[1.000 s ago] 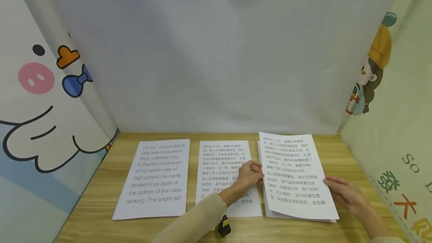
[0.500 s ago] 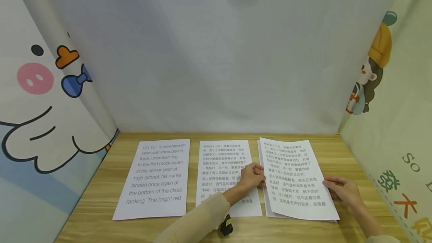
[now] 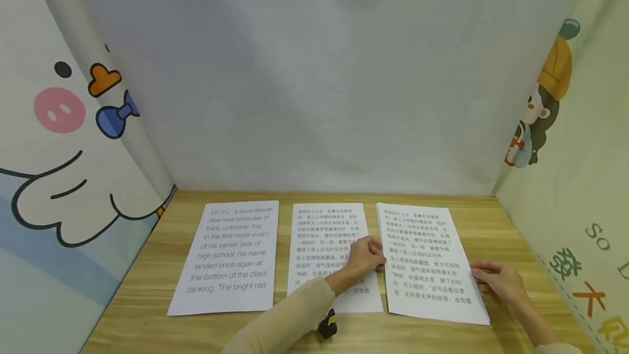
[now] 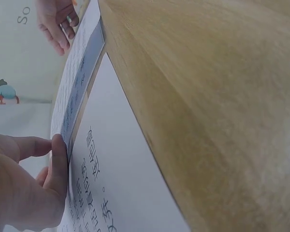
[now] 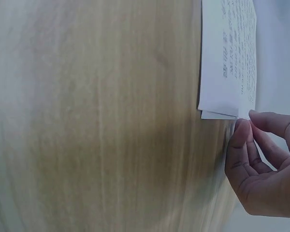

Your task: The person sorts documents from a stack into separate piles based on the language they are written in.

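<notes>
A printed sheet of paper [image 3: 422, 272] lies over a white sheet at the right of the table, their edges nearly lined up. My left hand [image 3: 365, 258] pinches its left edge between thumb and fingers, seen close in the left wrist view. Opposite, the right hand [image 3: 498, 280] pinches the right edge; in the right wrist view its fingertips [image 5: 242, 129] meet the paper's side, where a lower sheet's corner peeks out. Under the left forearm is the middle printed sheet [image 3: 324, 223], partly hidden by the hand and sleeve.
At the left lies a stack of sheets with English text [image 3: 228, 258]. A small black object with a yellow mark [image 3: 327, 325] shows beside the left sleeve. The wooden table [image 3: 147, 283] ends at a pale back curtain [image 3: 314, 97]; printed cloths hang at both sides.
The top sheet has come down from a tilted, raised position onto the sheet beneath, its far edge now nearly matching. Both hands stay at its sides; the right has lowered slightly.
</notes>
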A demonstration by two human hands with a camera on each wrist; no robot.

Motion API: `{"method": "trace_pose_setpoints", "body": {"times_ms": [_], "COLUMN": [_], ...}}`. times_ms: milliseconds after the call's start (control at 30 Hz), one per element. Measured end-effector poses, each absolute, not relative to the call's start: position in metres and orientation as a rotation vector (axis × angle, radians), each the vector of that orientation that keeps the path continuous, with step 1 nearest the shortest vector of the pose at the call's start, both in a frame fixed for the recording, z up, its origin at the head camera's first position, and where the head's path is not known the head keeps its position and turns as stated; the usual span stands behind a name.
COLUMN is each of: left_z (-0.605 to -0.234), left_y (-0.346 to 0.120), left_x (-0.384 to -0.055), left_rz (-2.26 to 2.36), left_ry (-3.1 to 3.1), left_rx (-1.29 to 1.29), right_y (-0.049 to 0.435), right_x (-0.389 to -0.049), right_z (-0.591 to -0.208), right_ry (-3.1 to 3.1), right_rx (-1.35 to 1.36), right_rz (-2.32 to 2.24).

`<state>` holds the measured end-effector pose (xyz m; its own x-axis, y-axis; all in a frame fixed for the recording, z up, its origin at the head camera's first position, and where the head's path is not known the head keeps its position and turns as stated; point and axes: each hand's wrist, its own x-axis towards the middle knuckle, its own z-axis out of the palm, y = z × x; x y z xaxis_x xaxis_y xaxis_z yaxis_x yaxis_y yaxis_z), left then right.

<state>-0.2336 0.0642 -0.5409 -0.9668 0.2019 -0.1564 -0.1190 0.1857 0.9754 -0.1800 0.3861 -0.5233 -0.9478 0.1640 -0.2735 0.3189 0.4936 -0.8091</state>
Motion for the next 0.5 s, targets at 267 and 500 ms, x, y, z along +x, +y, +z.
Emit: {"method": "trace_pose_setpoints", "body": {"times_ms": [267, 500], "left_z": [-0.533, -0.525], "left_y": [0.051, 0.032], "left_x": [-0.233, -0.232], "left_rz": [1.841, 1.842], "left_ry": [2.246, 2.237], "left_rx": [0.097, 0.146], "right_y": [0.382, 0.368], "right_x": [-0.181, -0.184], "right_z": [-0.52, -0.515], "right_ry": [2.593, 2.592], "right_rx": [0.384, 0.377], "right_rz": [-1.435, -1.471]}}
